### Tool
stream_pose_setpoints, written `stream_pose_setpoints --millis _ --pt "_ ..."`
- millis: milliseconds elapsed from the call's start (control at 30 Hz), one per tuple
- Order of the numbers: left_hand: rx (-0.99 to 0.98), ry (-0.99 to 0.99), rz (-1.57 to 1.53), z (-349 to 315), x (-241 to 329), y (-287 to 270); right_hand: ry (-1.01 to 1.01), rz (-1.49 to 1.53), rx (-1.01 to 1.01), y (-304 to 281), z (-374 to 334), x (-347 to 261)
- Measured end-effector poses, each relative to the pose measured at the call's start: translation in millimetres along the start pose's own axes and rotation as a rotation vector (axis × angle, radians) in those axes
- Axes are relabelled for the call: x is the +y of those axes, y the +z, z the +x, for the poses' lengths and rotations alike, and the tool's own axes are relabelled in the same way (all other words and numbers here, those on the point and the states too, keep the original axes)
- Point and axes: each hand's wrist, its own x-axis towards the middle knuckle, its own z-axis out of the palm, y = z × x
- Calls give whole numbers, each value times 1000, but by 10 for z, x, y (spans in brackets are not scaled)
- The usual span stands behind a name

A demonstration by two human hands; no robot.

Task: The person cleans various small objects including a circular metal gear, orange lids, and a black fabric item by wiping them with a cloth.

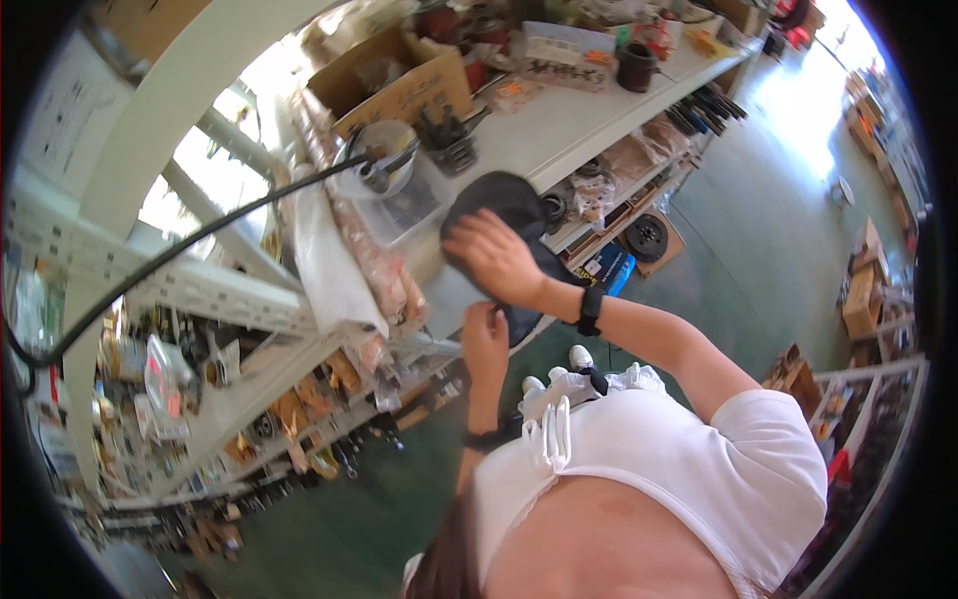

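A soft black fabric item [496,192], perhaps a bag, lies at the front edge of the white shelf [569,142]. My right hand [496,258] rests across it with the fingers stretched out and slightly blurred. Just below, my left hand [485,337] is closed, its curled fingertips gripping the lower edge of the black fabric. Part of the item is covered by my right hand and forearm. Left of it stands a clear plastic container [404,212], with a pale tub [387,160] of metal parts beside it.
Farther along the shelf are a cardboard box [409,98], a white box [569,58] and a dark cup [637,66]. Plastic-wrapped rolls [334,255] lean at the left. A black cable [190,232] crosses the left side. Lower shelves hold a round black disc [647,238] and a blue box [611,270].
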Motion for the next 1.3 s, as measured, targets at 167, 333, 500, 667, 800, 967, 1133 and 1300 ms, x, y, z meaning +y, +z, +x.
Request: stream_pose_setpoints --millis 167,333,500,667,800,967,1133,1300 --pt "142 11 -45 -52 -227 54 -81 22 -23 18 -16 51" --pt "179 83 -19 67 -42 208 -13 -70 -20 -242 -75 413" --pt "251 321 146 458 410 297 243 -103 15 -694 -129 1023" --pt "331 341 420 1272 1058 420 340 -196 -111 -900 38 1719" --pt "337 229 578 1650 1168 652 287 -162 -221 -630 257 2071" --pt "408 249 705 1619 1034 804 333 -40 -246 -822 190 2000" --pt "473 218 735 1235 1150 866 296 34 -90 -1172 -203 1857" --pt "437 157 744 1324 1303 898 170 64 -120 -1099 -98 1894"
